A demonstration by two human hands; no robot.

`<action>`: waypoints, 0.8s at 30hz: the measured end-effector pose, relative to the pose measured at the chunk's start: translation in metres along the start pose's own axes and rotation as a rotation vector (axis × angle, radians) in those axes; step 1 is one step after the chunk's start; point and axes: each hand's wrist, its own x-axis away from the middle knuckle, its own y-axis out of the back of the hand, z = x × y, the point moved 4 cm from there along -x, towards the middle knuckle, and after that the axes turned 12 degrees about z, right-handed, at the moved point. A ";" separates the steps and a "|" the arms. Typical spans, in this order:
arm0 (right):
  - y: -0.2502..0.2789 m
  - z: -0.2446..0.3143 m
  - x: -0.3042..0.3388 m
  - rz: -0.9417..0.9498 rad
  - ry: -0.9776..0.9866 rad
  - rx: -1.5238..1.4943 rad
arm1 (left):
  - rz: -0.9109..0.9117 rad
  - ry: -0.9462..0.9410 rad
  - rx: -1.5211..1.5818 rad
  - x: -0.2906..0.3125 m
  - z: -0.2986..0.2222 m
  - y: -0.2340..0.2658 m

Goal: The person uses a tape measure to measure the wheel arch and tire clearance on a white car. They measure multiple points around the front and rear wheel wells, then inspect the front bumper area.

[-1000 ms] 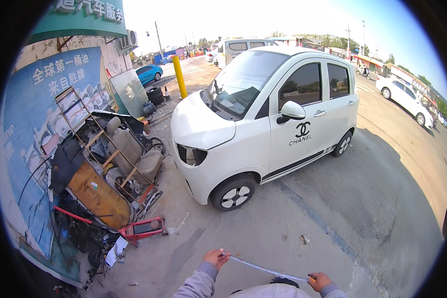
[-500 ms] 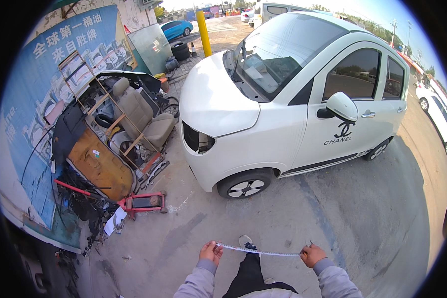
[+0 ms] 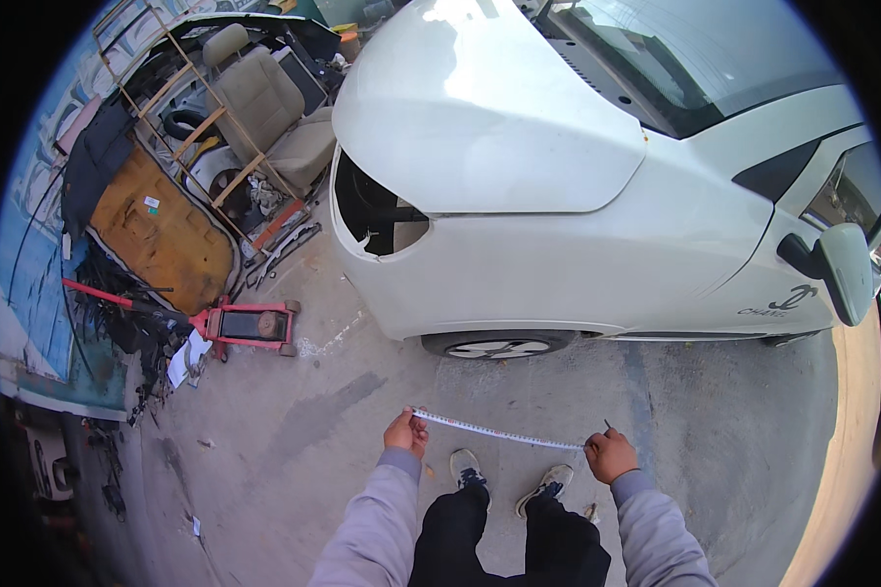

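A white measuring tape (image 3: 499, 432) stretches between my two hands, sagging a little in the middle. Its left end is pinched in my left hand (image 3: 406, 433). My right hand (image 3: 610, 456) is closed on the other end, and a small dark, thin piece (image 3: 608, 424) sticks up from that fist; its kind is too small to tell. Both hands hang over the concrete, in front of a white car (image 3: 558, 264). Neither hand touches the car. Its front headlight opening (image 3: 377, 210) is a bare dark hole, and the front wheel (image 3: 499, 344) shows below the fender.
A red floor jack (image 3: 255, 325) stands at left, beside white paper (image 3: 188, 358). Behind it lie an orange-brown panel (image 3: 166, 230), a beige car seat (image 3: 269, 108), a wooden ladder-like frame (image 3: 198, 132) and other scrap. The car's side mirror (image 3: 842, 274) juts out at right.
I have come closer to the car, which now fills more of the view. Both my shoes now show. The tape stays stretched between my hands, which are slightly higher in view.
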 end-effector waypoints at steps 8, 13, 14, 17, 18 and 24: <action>-0.062 -0.045 -0.183 -0.183 0.159 0.047 | -0.007 -0.160 0.079 -0.167 0.028 -0.006; -0.101 -0.059 -0.251 -0.394 0.252 0.085 | 0.081 -0.302 0.093 -0.256 0.027 -0.001; -0.106 -0.063 -0.260 -0.416 0.264 0.082 | 0.105 -0.340 0.099 -0.270 0.026 0.000; -0.119 -0.076 -0.277 -0.491 0.298 0.111 | 0.169 -0.415 0.153 -0.295 0.020 0.009; -0.123 -0.080 -0.279 -0.516 0.307 0.118 | 0.146 -0.454 0.142 -0.298 0.015 0.014; -0.121 -0.119 -0.277 -0.491 0.211 0.090 | 0.128 -0.410 0.079 -0.309 0.002 0.023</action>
